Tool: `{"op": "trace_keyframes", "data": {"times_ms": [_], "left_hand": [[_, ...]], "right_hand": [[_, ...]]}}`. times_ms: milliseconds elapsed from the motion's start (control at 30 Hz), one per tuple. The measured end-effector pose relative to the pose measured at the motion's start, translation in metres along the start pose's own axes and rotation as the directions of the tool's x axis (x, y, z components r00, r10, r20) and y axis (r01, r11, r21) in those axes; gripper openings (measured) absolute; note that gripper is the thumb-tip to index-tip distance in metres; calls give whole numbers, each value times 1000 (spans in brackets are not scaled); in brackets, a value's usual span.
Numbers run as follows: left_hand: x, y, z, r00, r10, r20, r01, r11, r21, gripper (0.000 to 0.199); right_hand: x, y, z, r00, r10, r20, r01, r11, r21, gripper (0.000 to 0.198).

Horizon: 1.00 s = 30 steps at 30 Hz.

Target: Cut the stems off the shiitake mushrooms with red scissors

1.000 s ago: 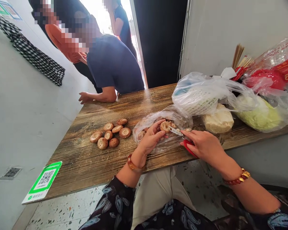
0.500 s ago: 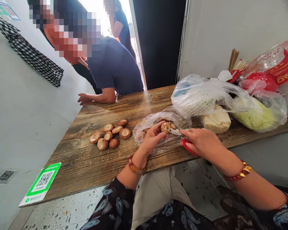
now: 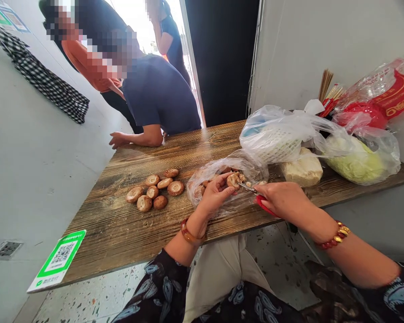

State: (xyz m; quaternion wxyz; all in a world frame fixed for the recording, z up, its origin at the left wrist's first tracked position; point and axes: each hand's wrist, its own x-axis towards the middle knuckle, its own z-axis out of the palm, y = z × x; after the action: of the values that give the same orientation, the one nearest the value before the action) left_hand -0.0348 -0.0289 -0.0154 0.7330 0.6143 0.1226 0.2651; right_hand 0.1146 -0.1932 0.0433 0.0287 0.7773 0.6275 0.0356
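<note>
My left hand (image 3: 214, 194) is closed on a brown mushroom (image 3: 233, 181), holding it over an open clear plastic bag (image 3: 202, 168) that has more mushrooms in it. In my right hand (image 3: 283, 197) is a pair of scissors (image 3: 248, 187) with red handles. Their blades look nearly closed, with the tips at the underside of the mushroom. Pale cut pieces lie by the blades on the bag. Several loose mushrooms (image 3: 160, 202) rest in a group on the wooden table (image 3: 114, 233), left of the bag.
Right of the bag are a pale wrapped block (image 3: 302, 168), a white plastic bag (image 3: 272, 134) and a bagged cabbage (image 3: 357, 159). Wooden skewers (image 3: 326, 84) stand behind. A person in dark blue (image 3: 164, 96) leans on the far edge. A QR-code card (image 3: 59, 260) lies at the left corner.
The scissor blades have come together against the mushroom, where they were spread before. The mushroom has turned slightly in my left hand. The loose mushrooms have stayed put.
</note>
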Motion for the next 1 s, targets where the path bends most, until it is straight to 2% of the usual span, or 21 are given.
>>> {"op": "trace_keyframes", "data": {"times_ms": [100, 233, 367, 467, 700, 800, 900, 1000], "left_hand": [[-1, 3, 2, 1000, -5, 16, 5, 1000, -24, 54], [-1, 2, 3, 1000, 8, -16, -10, 998, -65, 51], [1, -1, 2, 998, 42, -47, -45, 998, -49, 60], [2, -3, 1, 996, 73, -46, -72, 997, 25, 66], [4, -11, -1, 980, 195, -38, -178, 946, 270, 60], [5, -13, -3, 944, 328, -41, -277, 854, 441, 54], [4, -12, -4, 879, 478, -11, -360, 676, 643, 50], [2, -9, -4, 848, 528, 38, -377, 553, 743, 51]], "right_hand": [[-5, 3, 1, 1000, 7, 6, -7, 999, 35, 26], [-11, 8, 3, 1000, 13, -17, -10, 991, 137, 37], [-12, 8, 0, 999, 28, -23, -22, 972, 234, 39], [-10, 5, -2, 1000, 29, 11, -31, 962, 270, 35], [-4, 0, -1, 999, 18, 29, -27, 941, 336, 38], [-2, -4, -2, 999, 9, 36, -20, 943, 333, 38], [0, -10, -2, 999, 23, 35, -32, 949, 313, 36], [2, -15, 0, 1000, 19, 18, -24, 960, 279, 34]]}}
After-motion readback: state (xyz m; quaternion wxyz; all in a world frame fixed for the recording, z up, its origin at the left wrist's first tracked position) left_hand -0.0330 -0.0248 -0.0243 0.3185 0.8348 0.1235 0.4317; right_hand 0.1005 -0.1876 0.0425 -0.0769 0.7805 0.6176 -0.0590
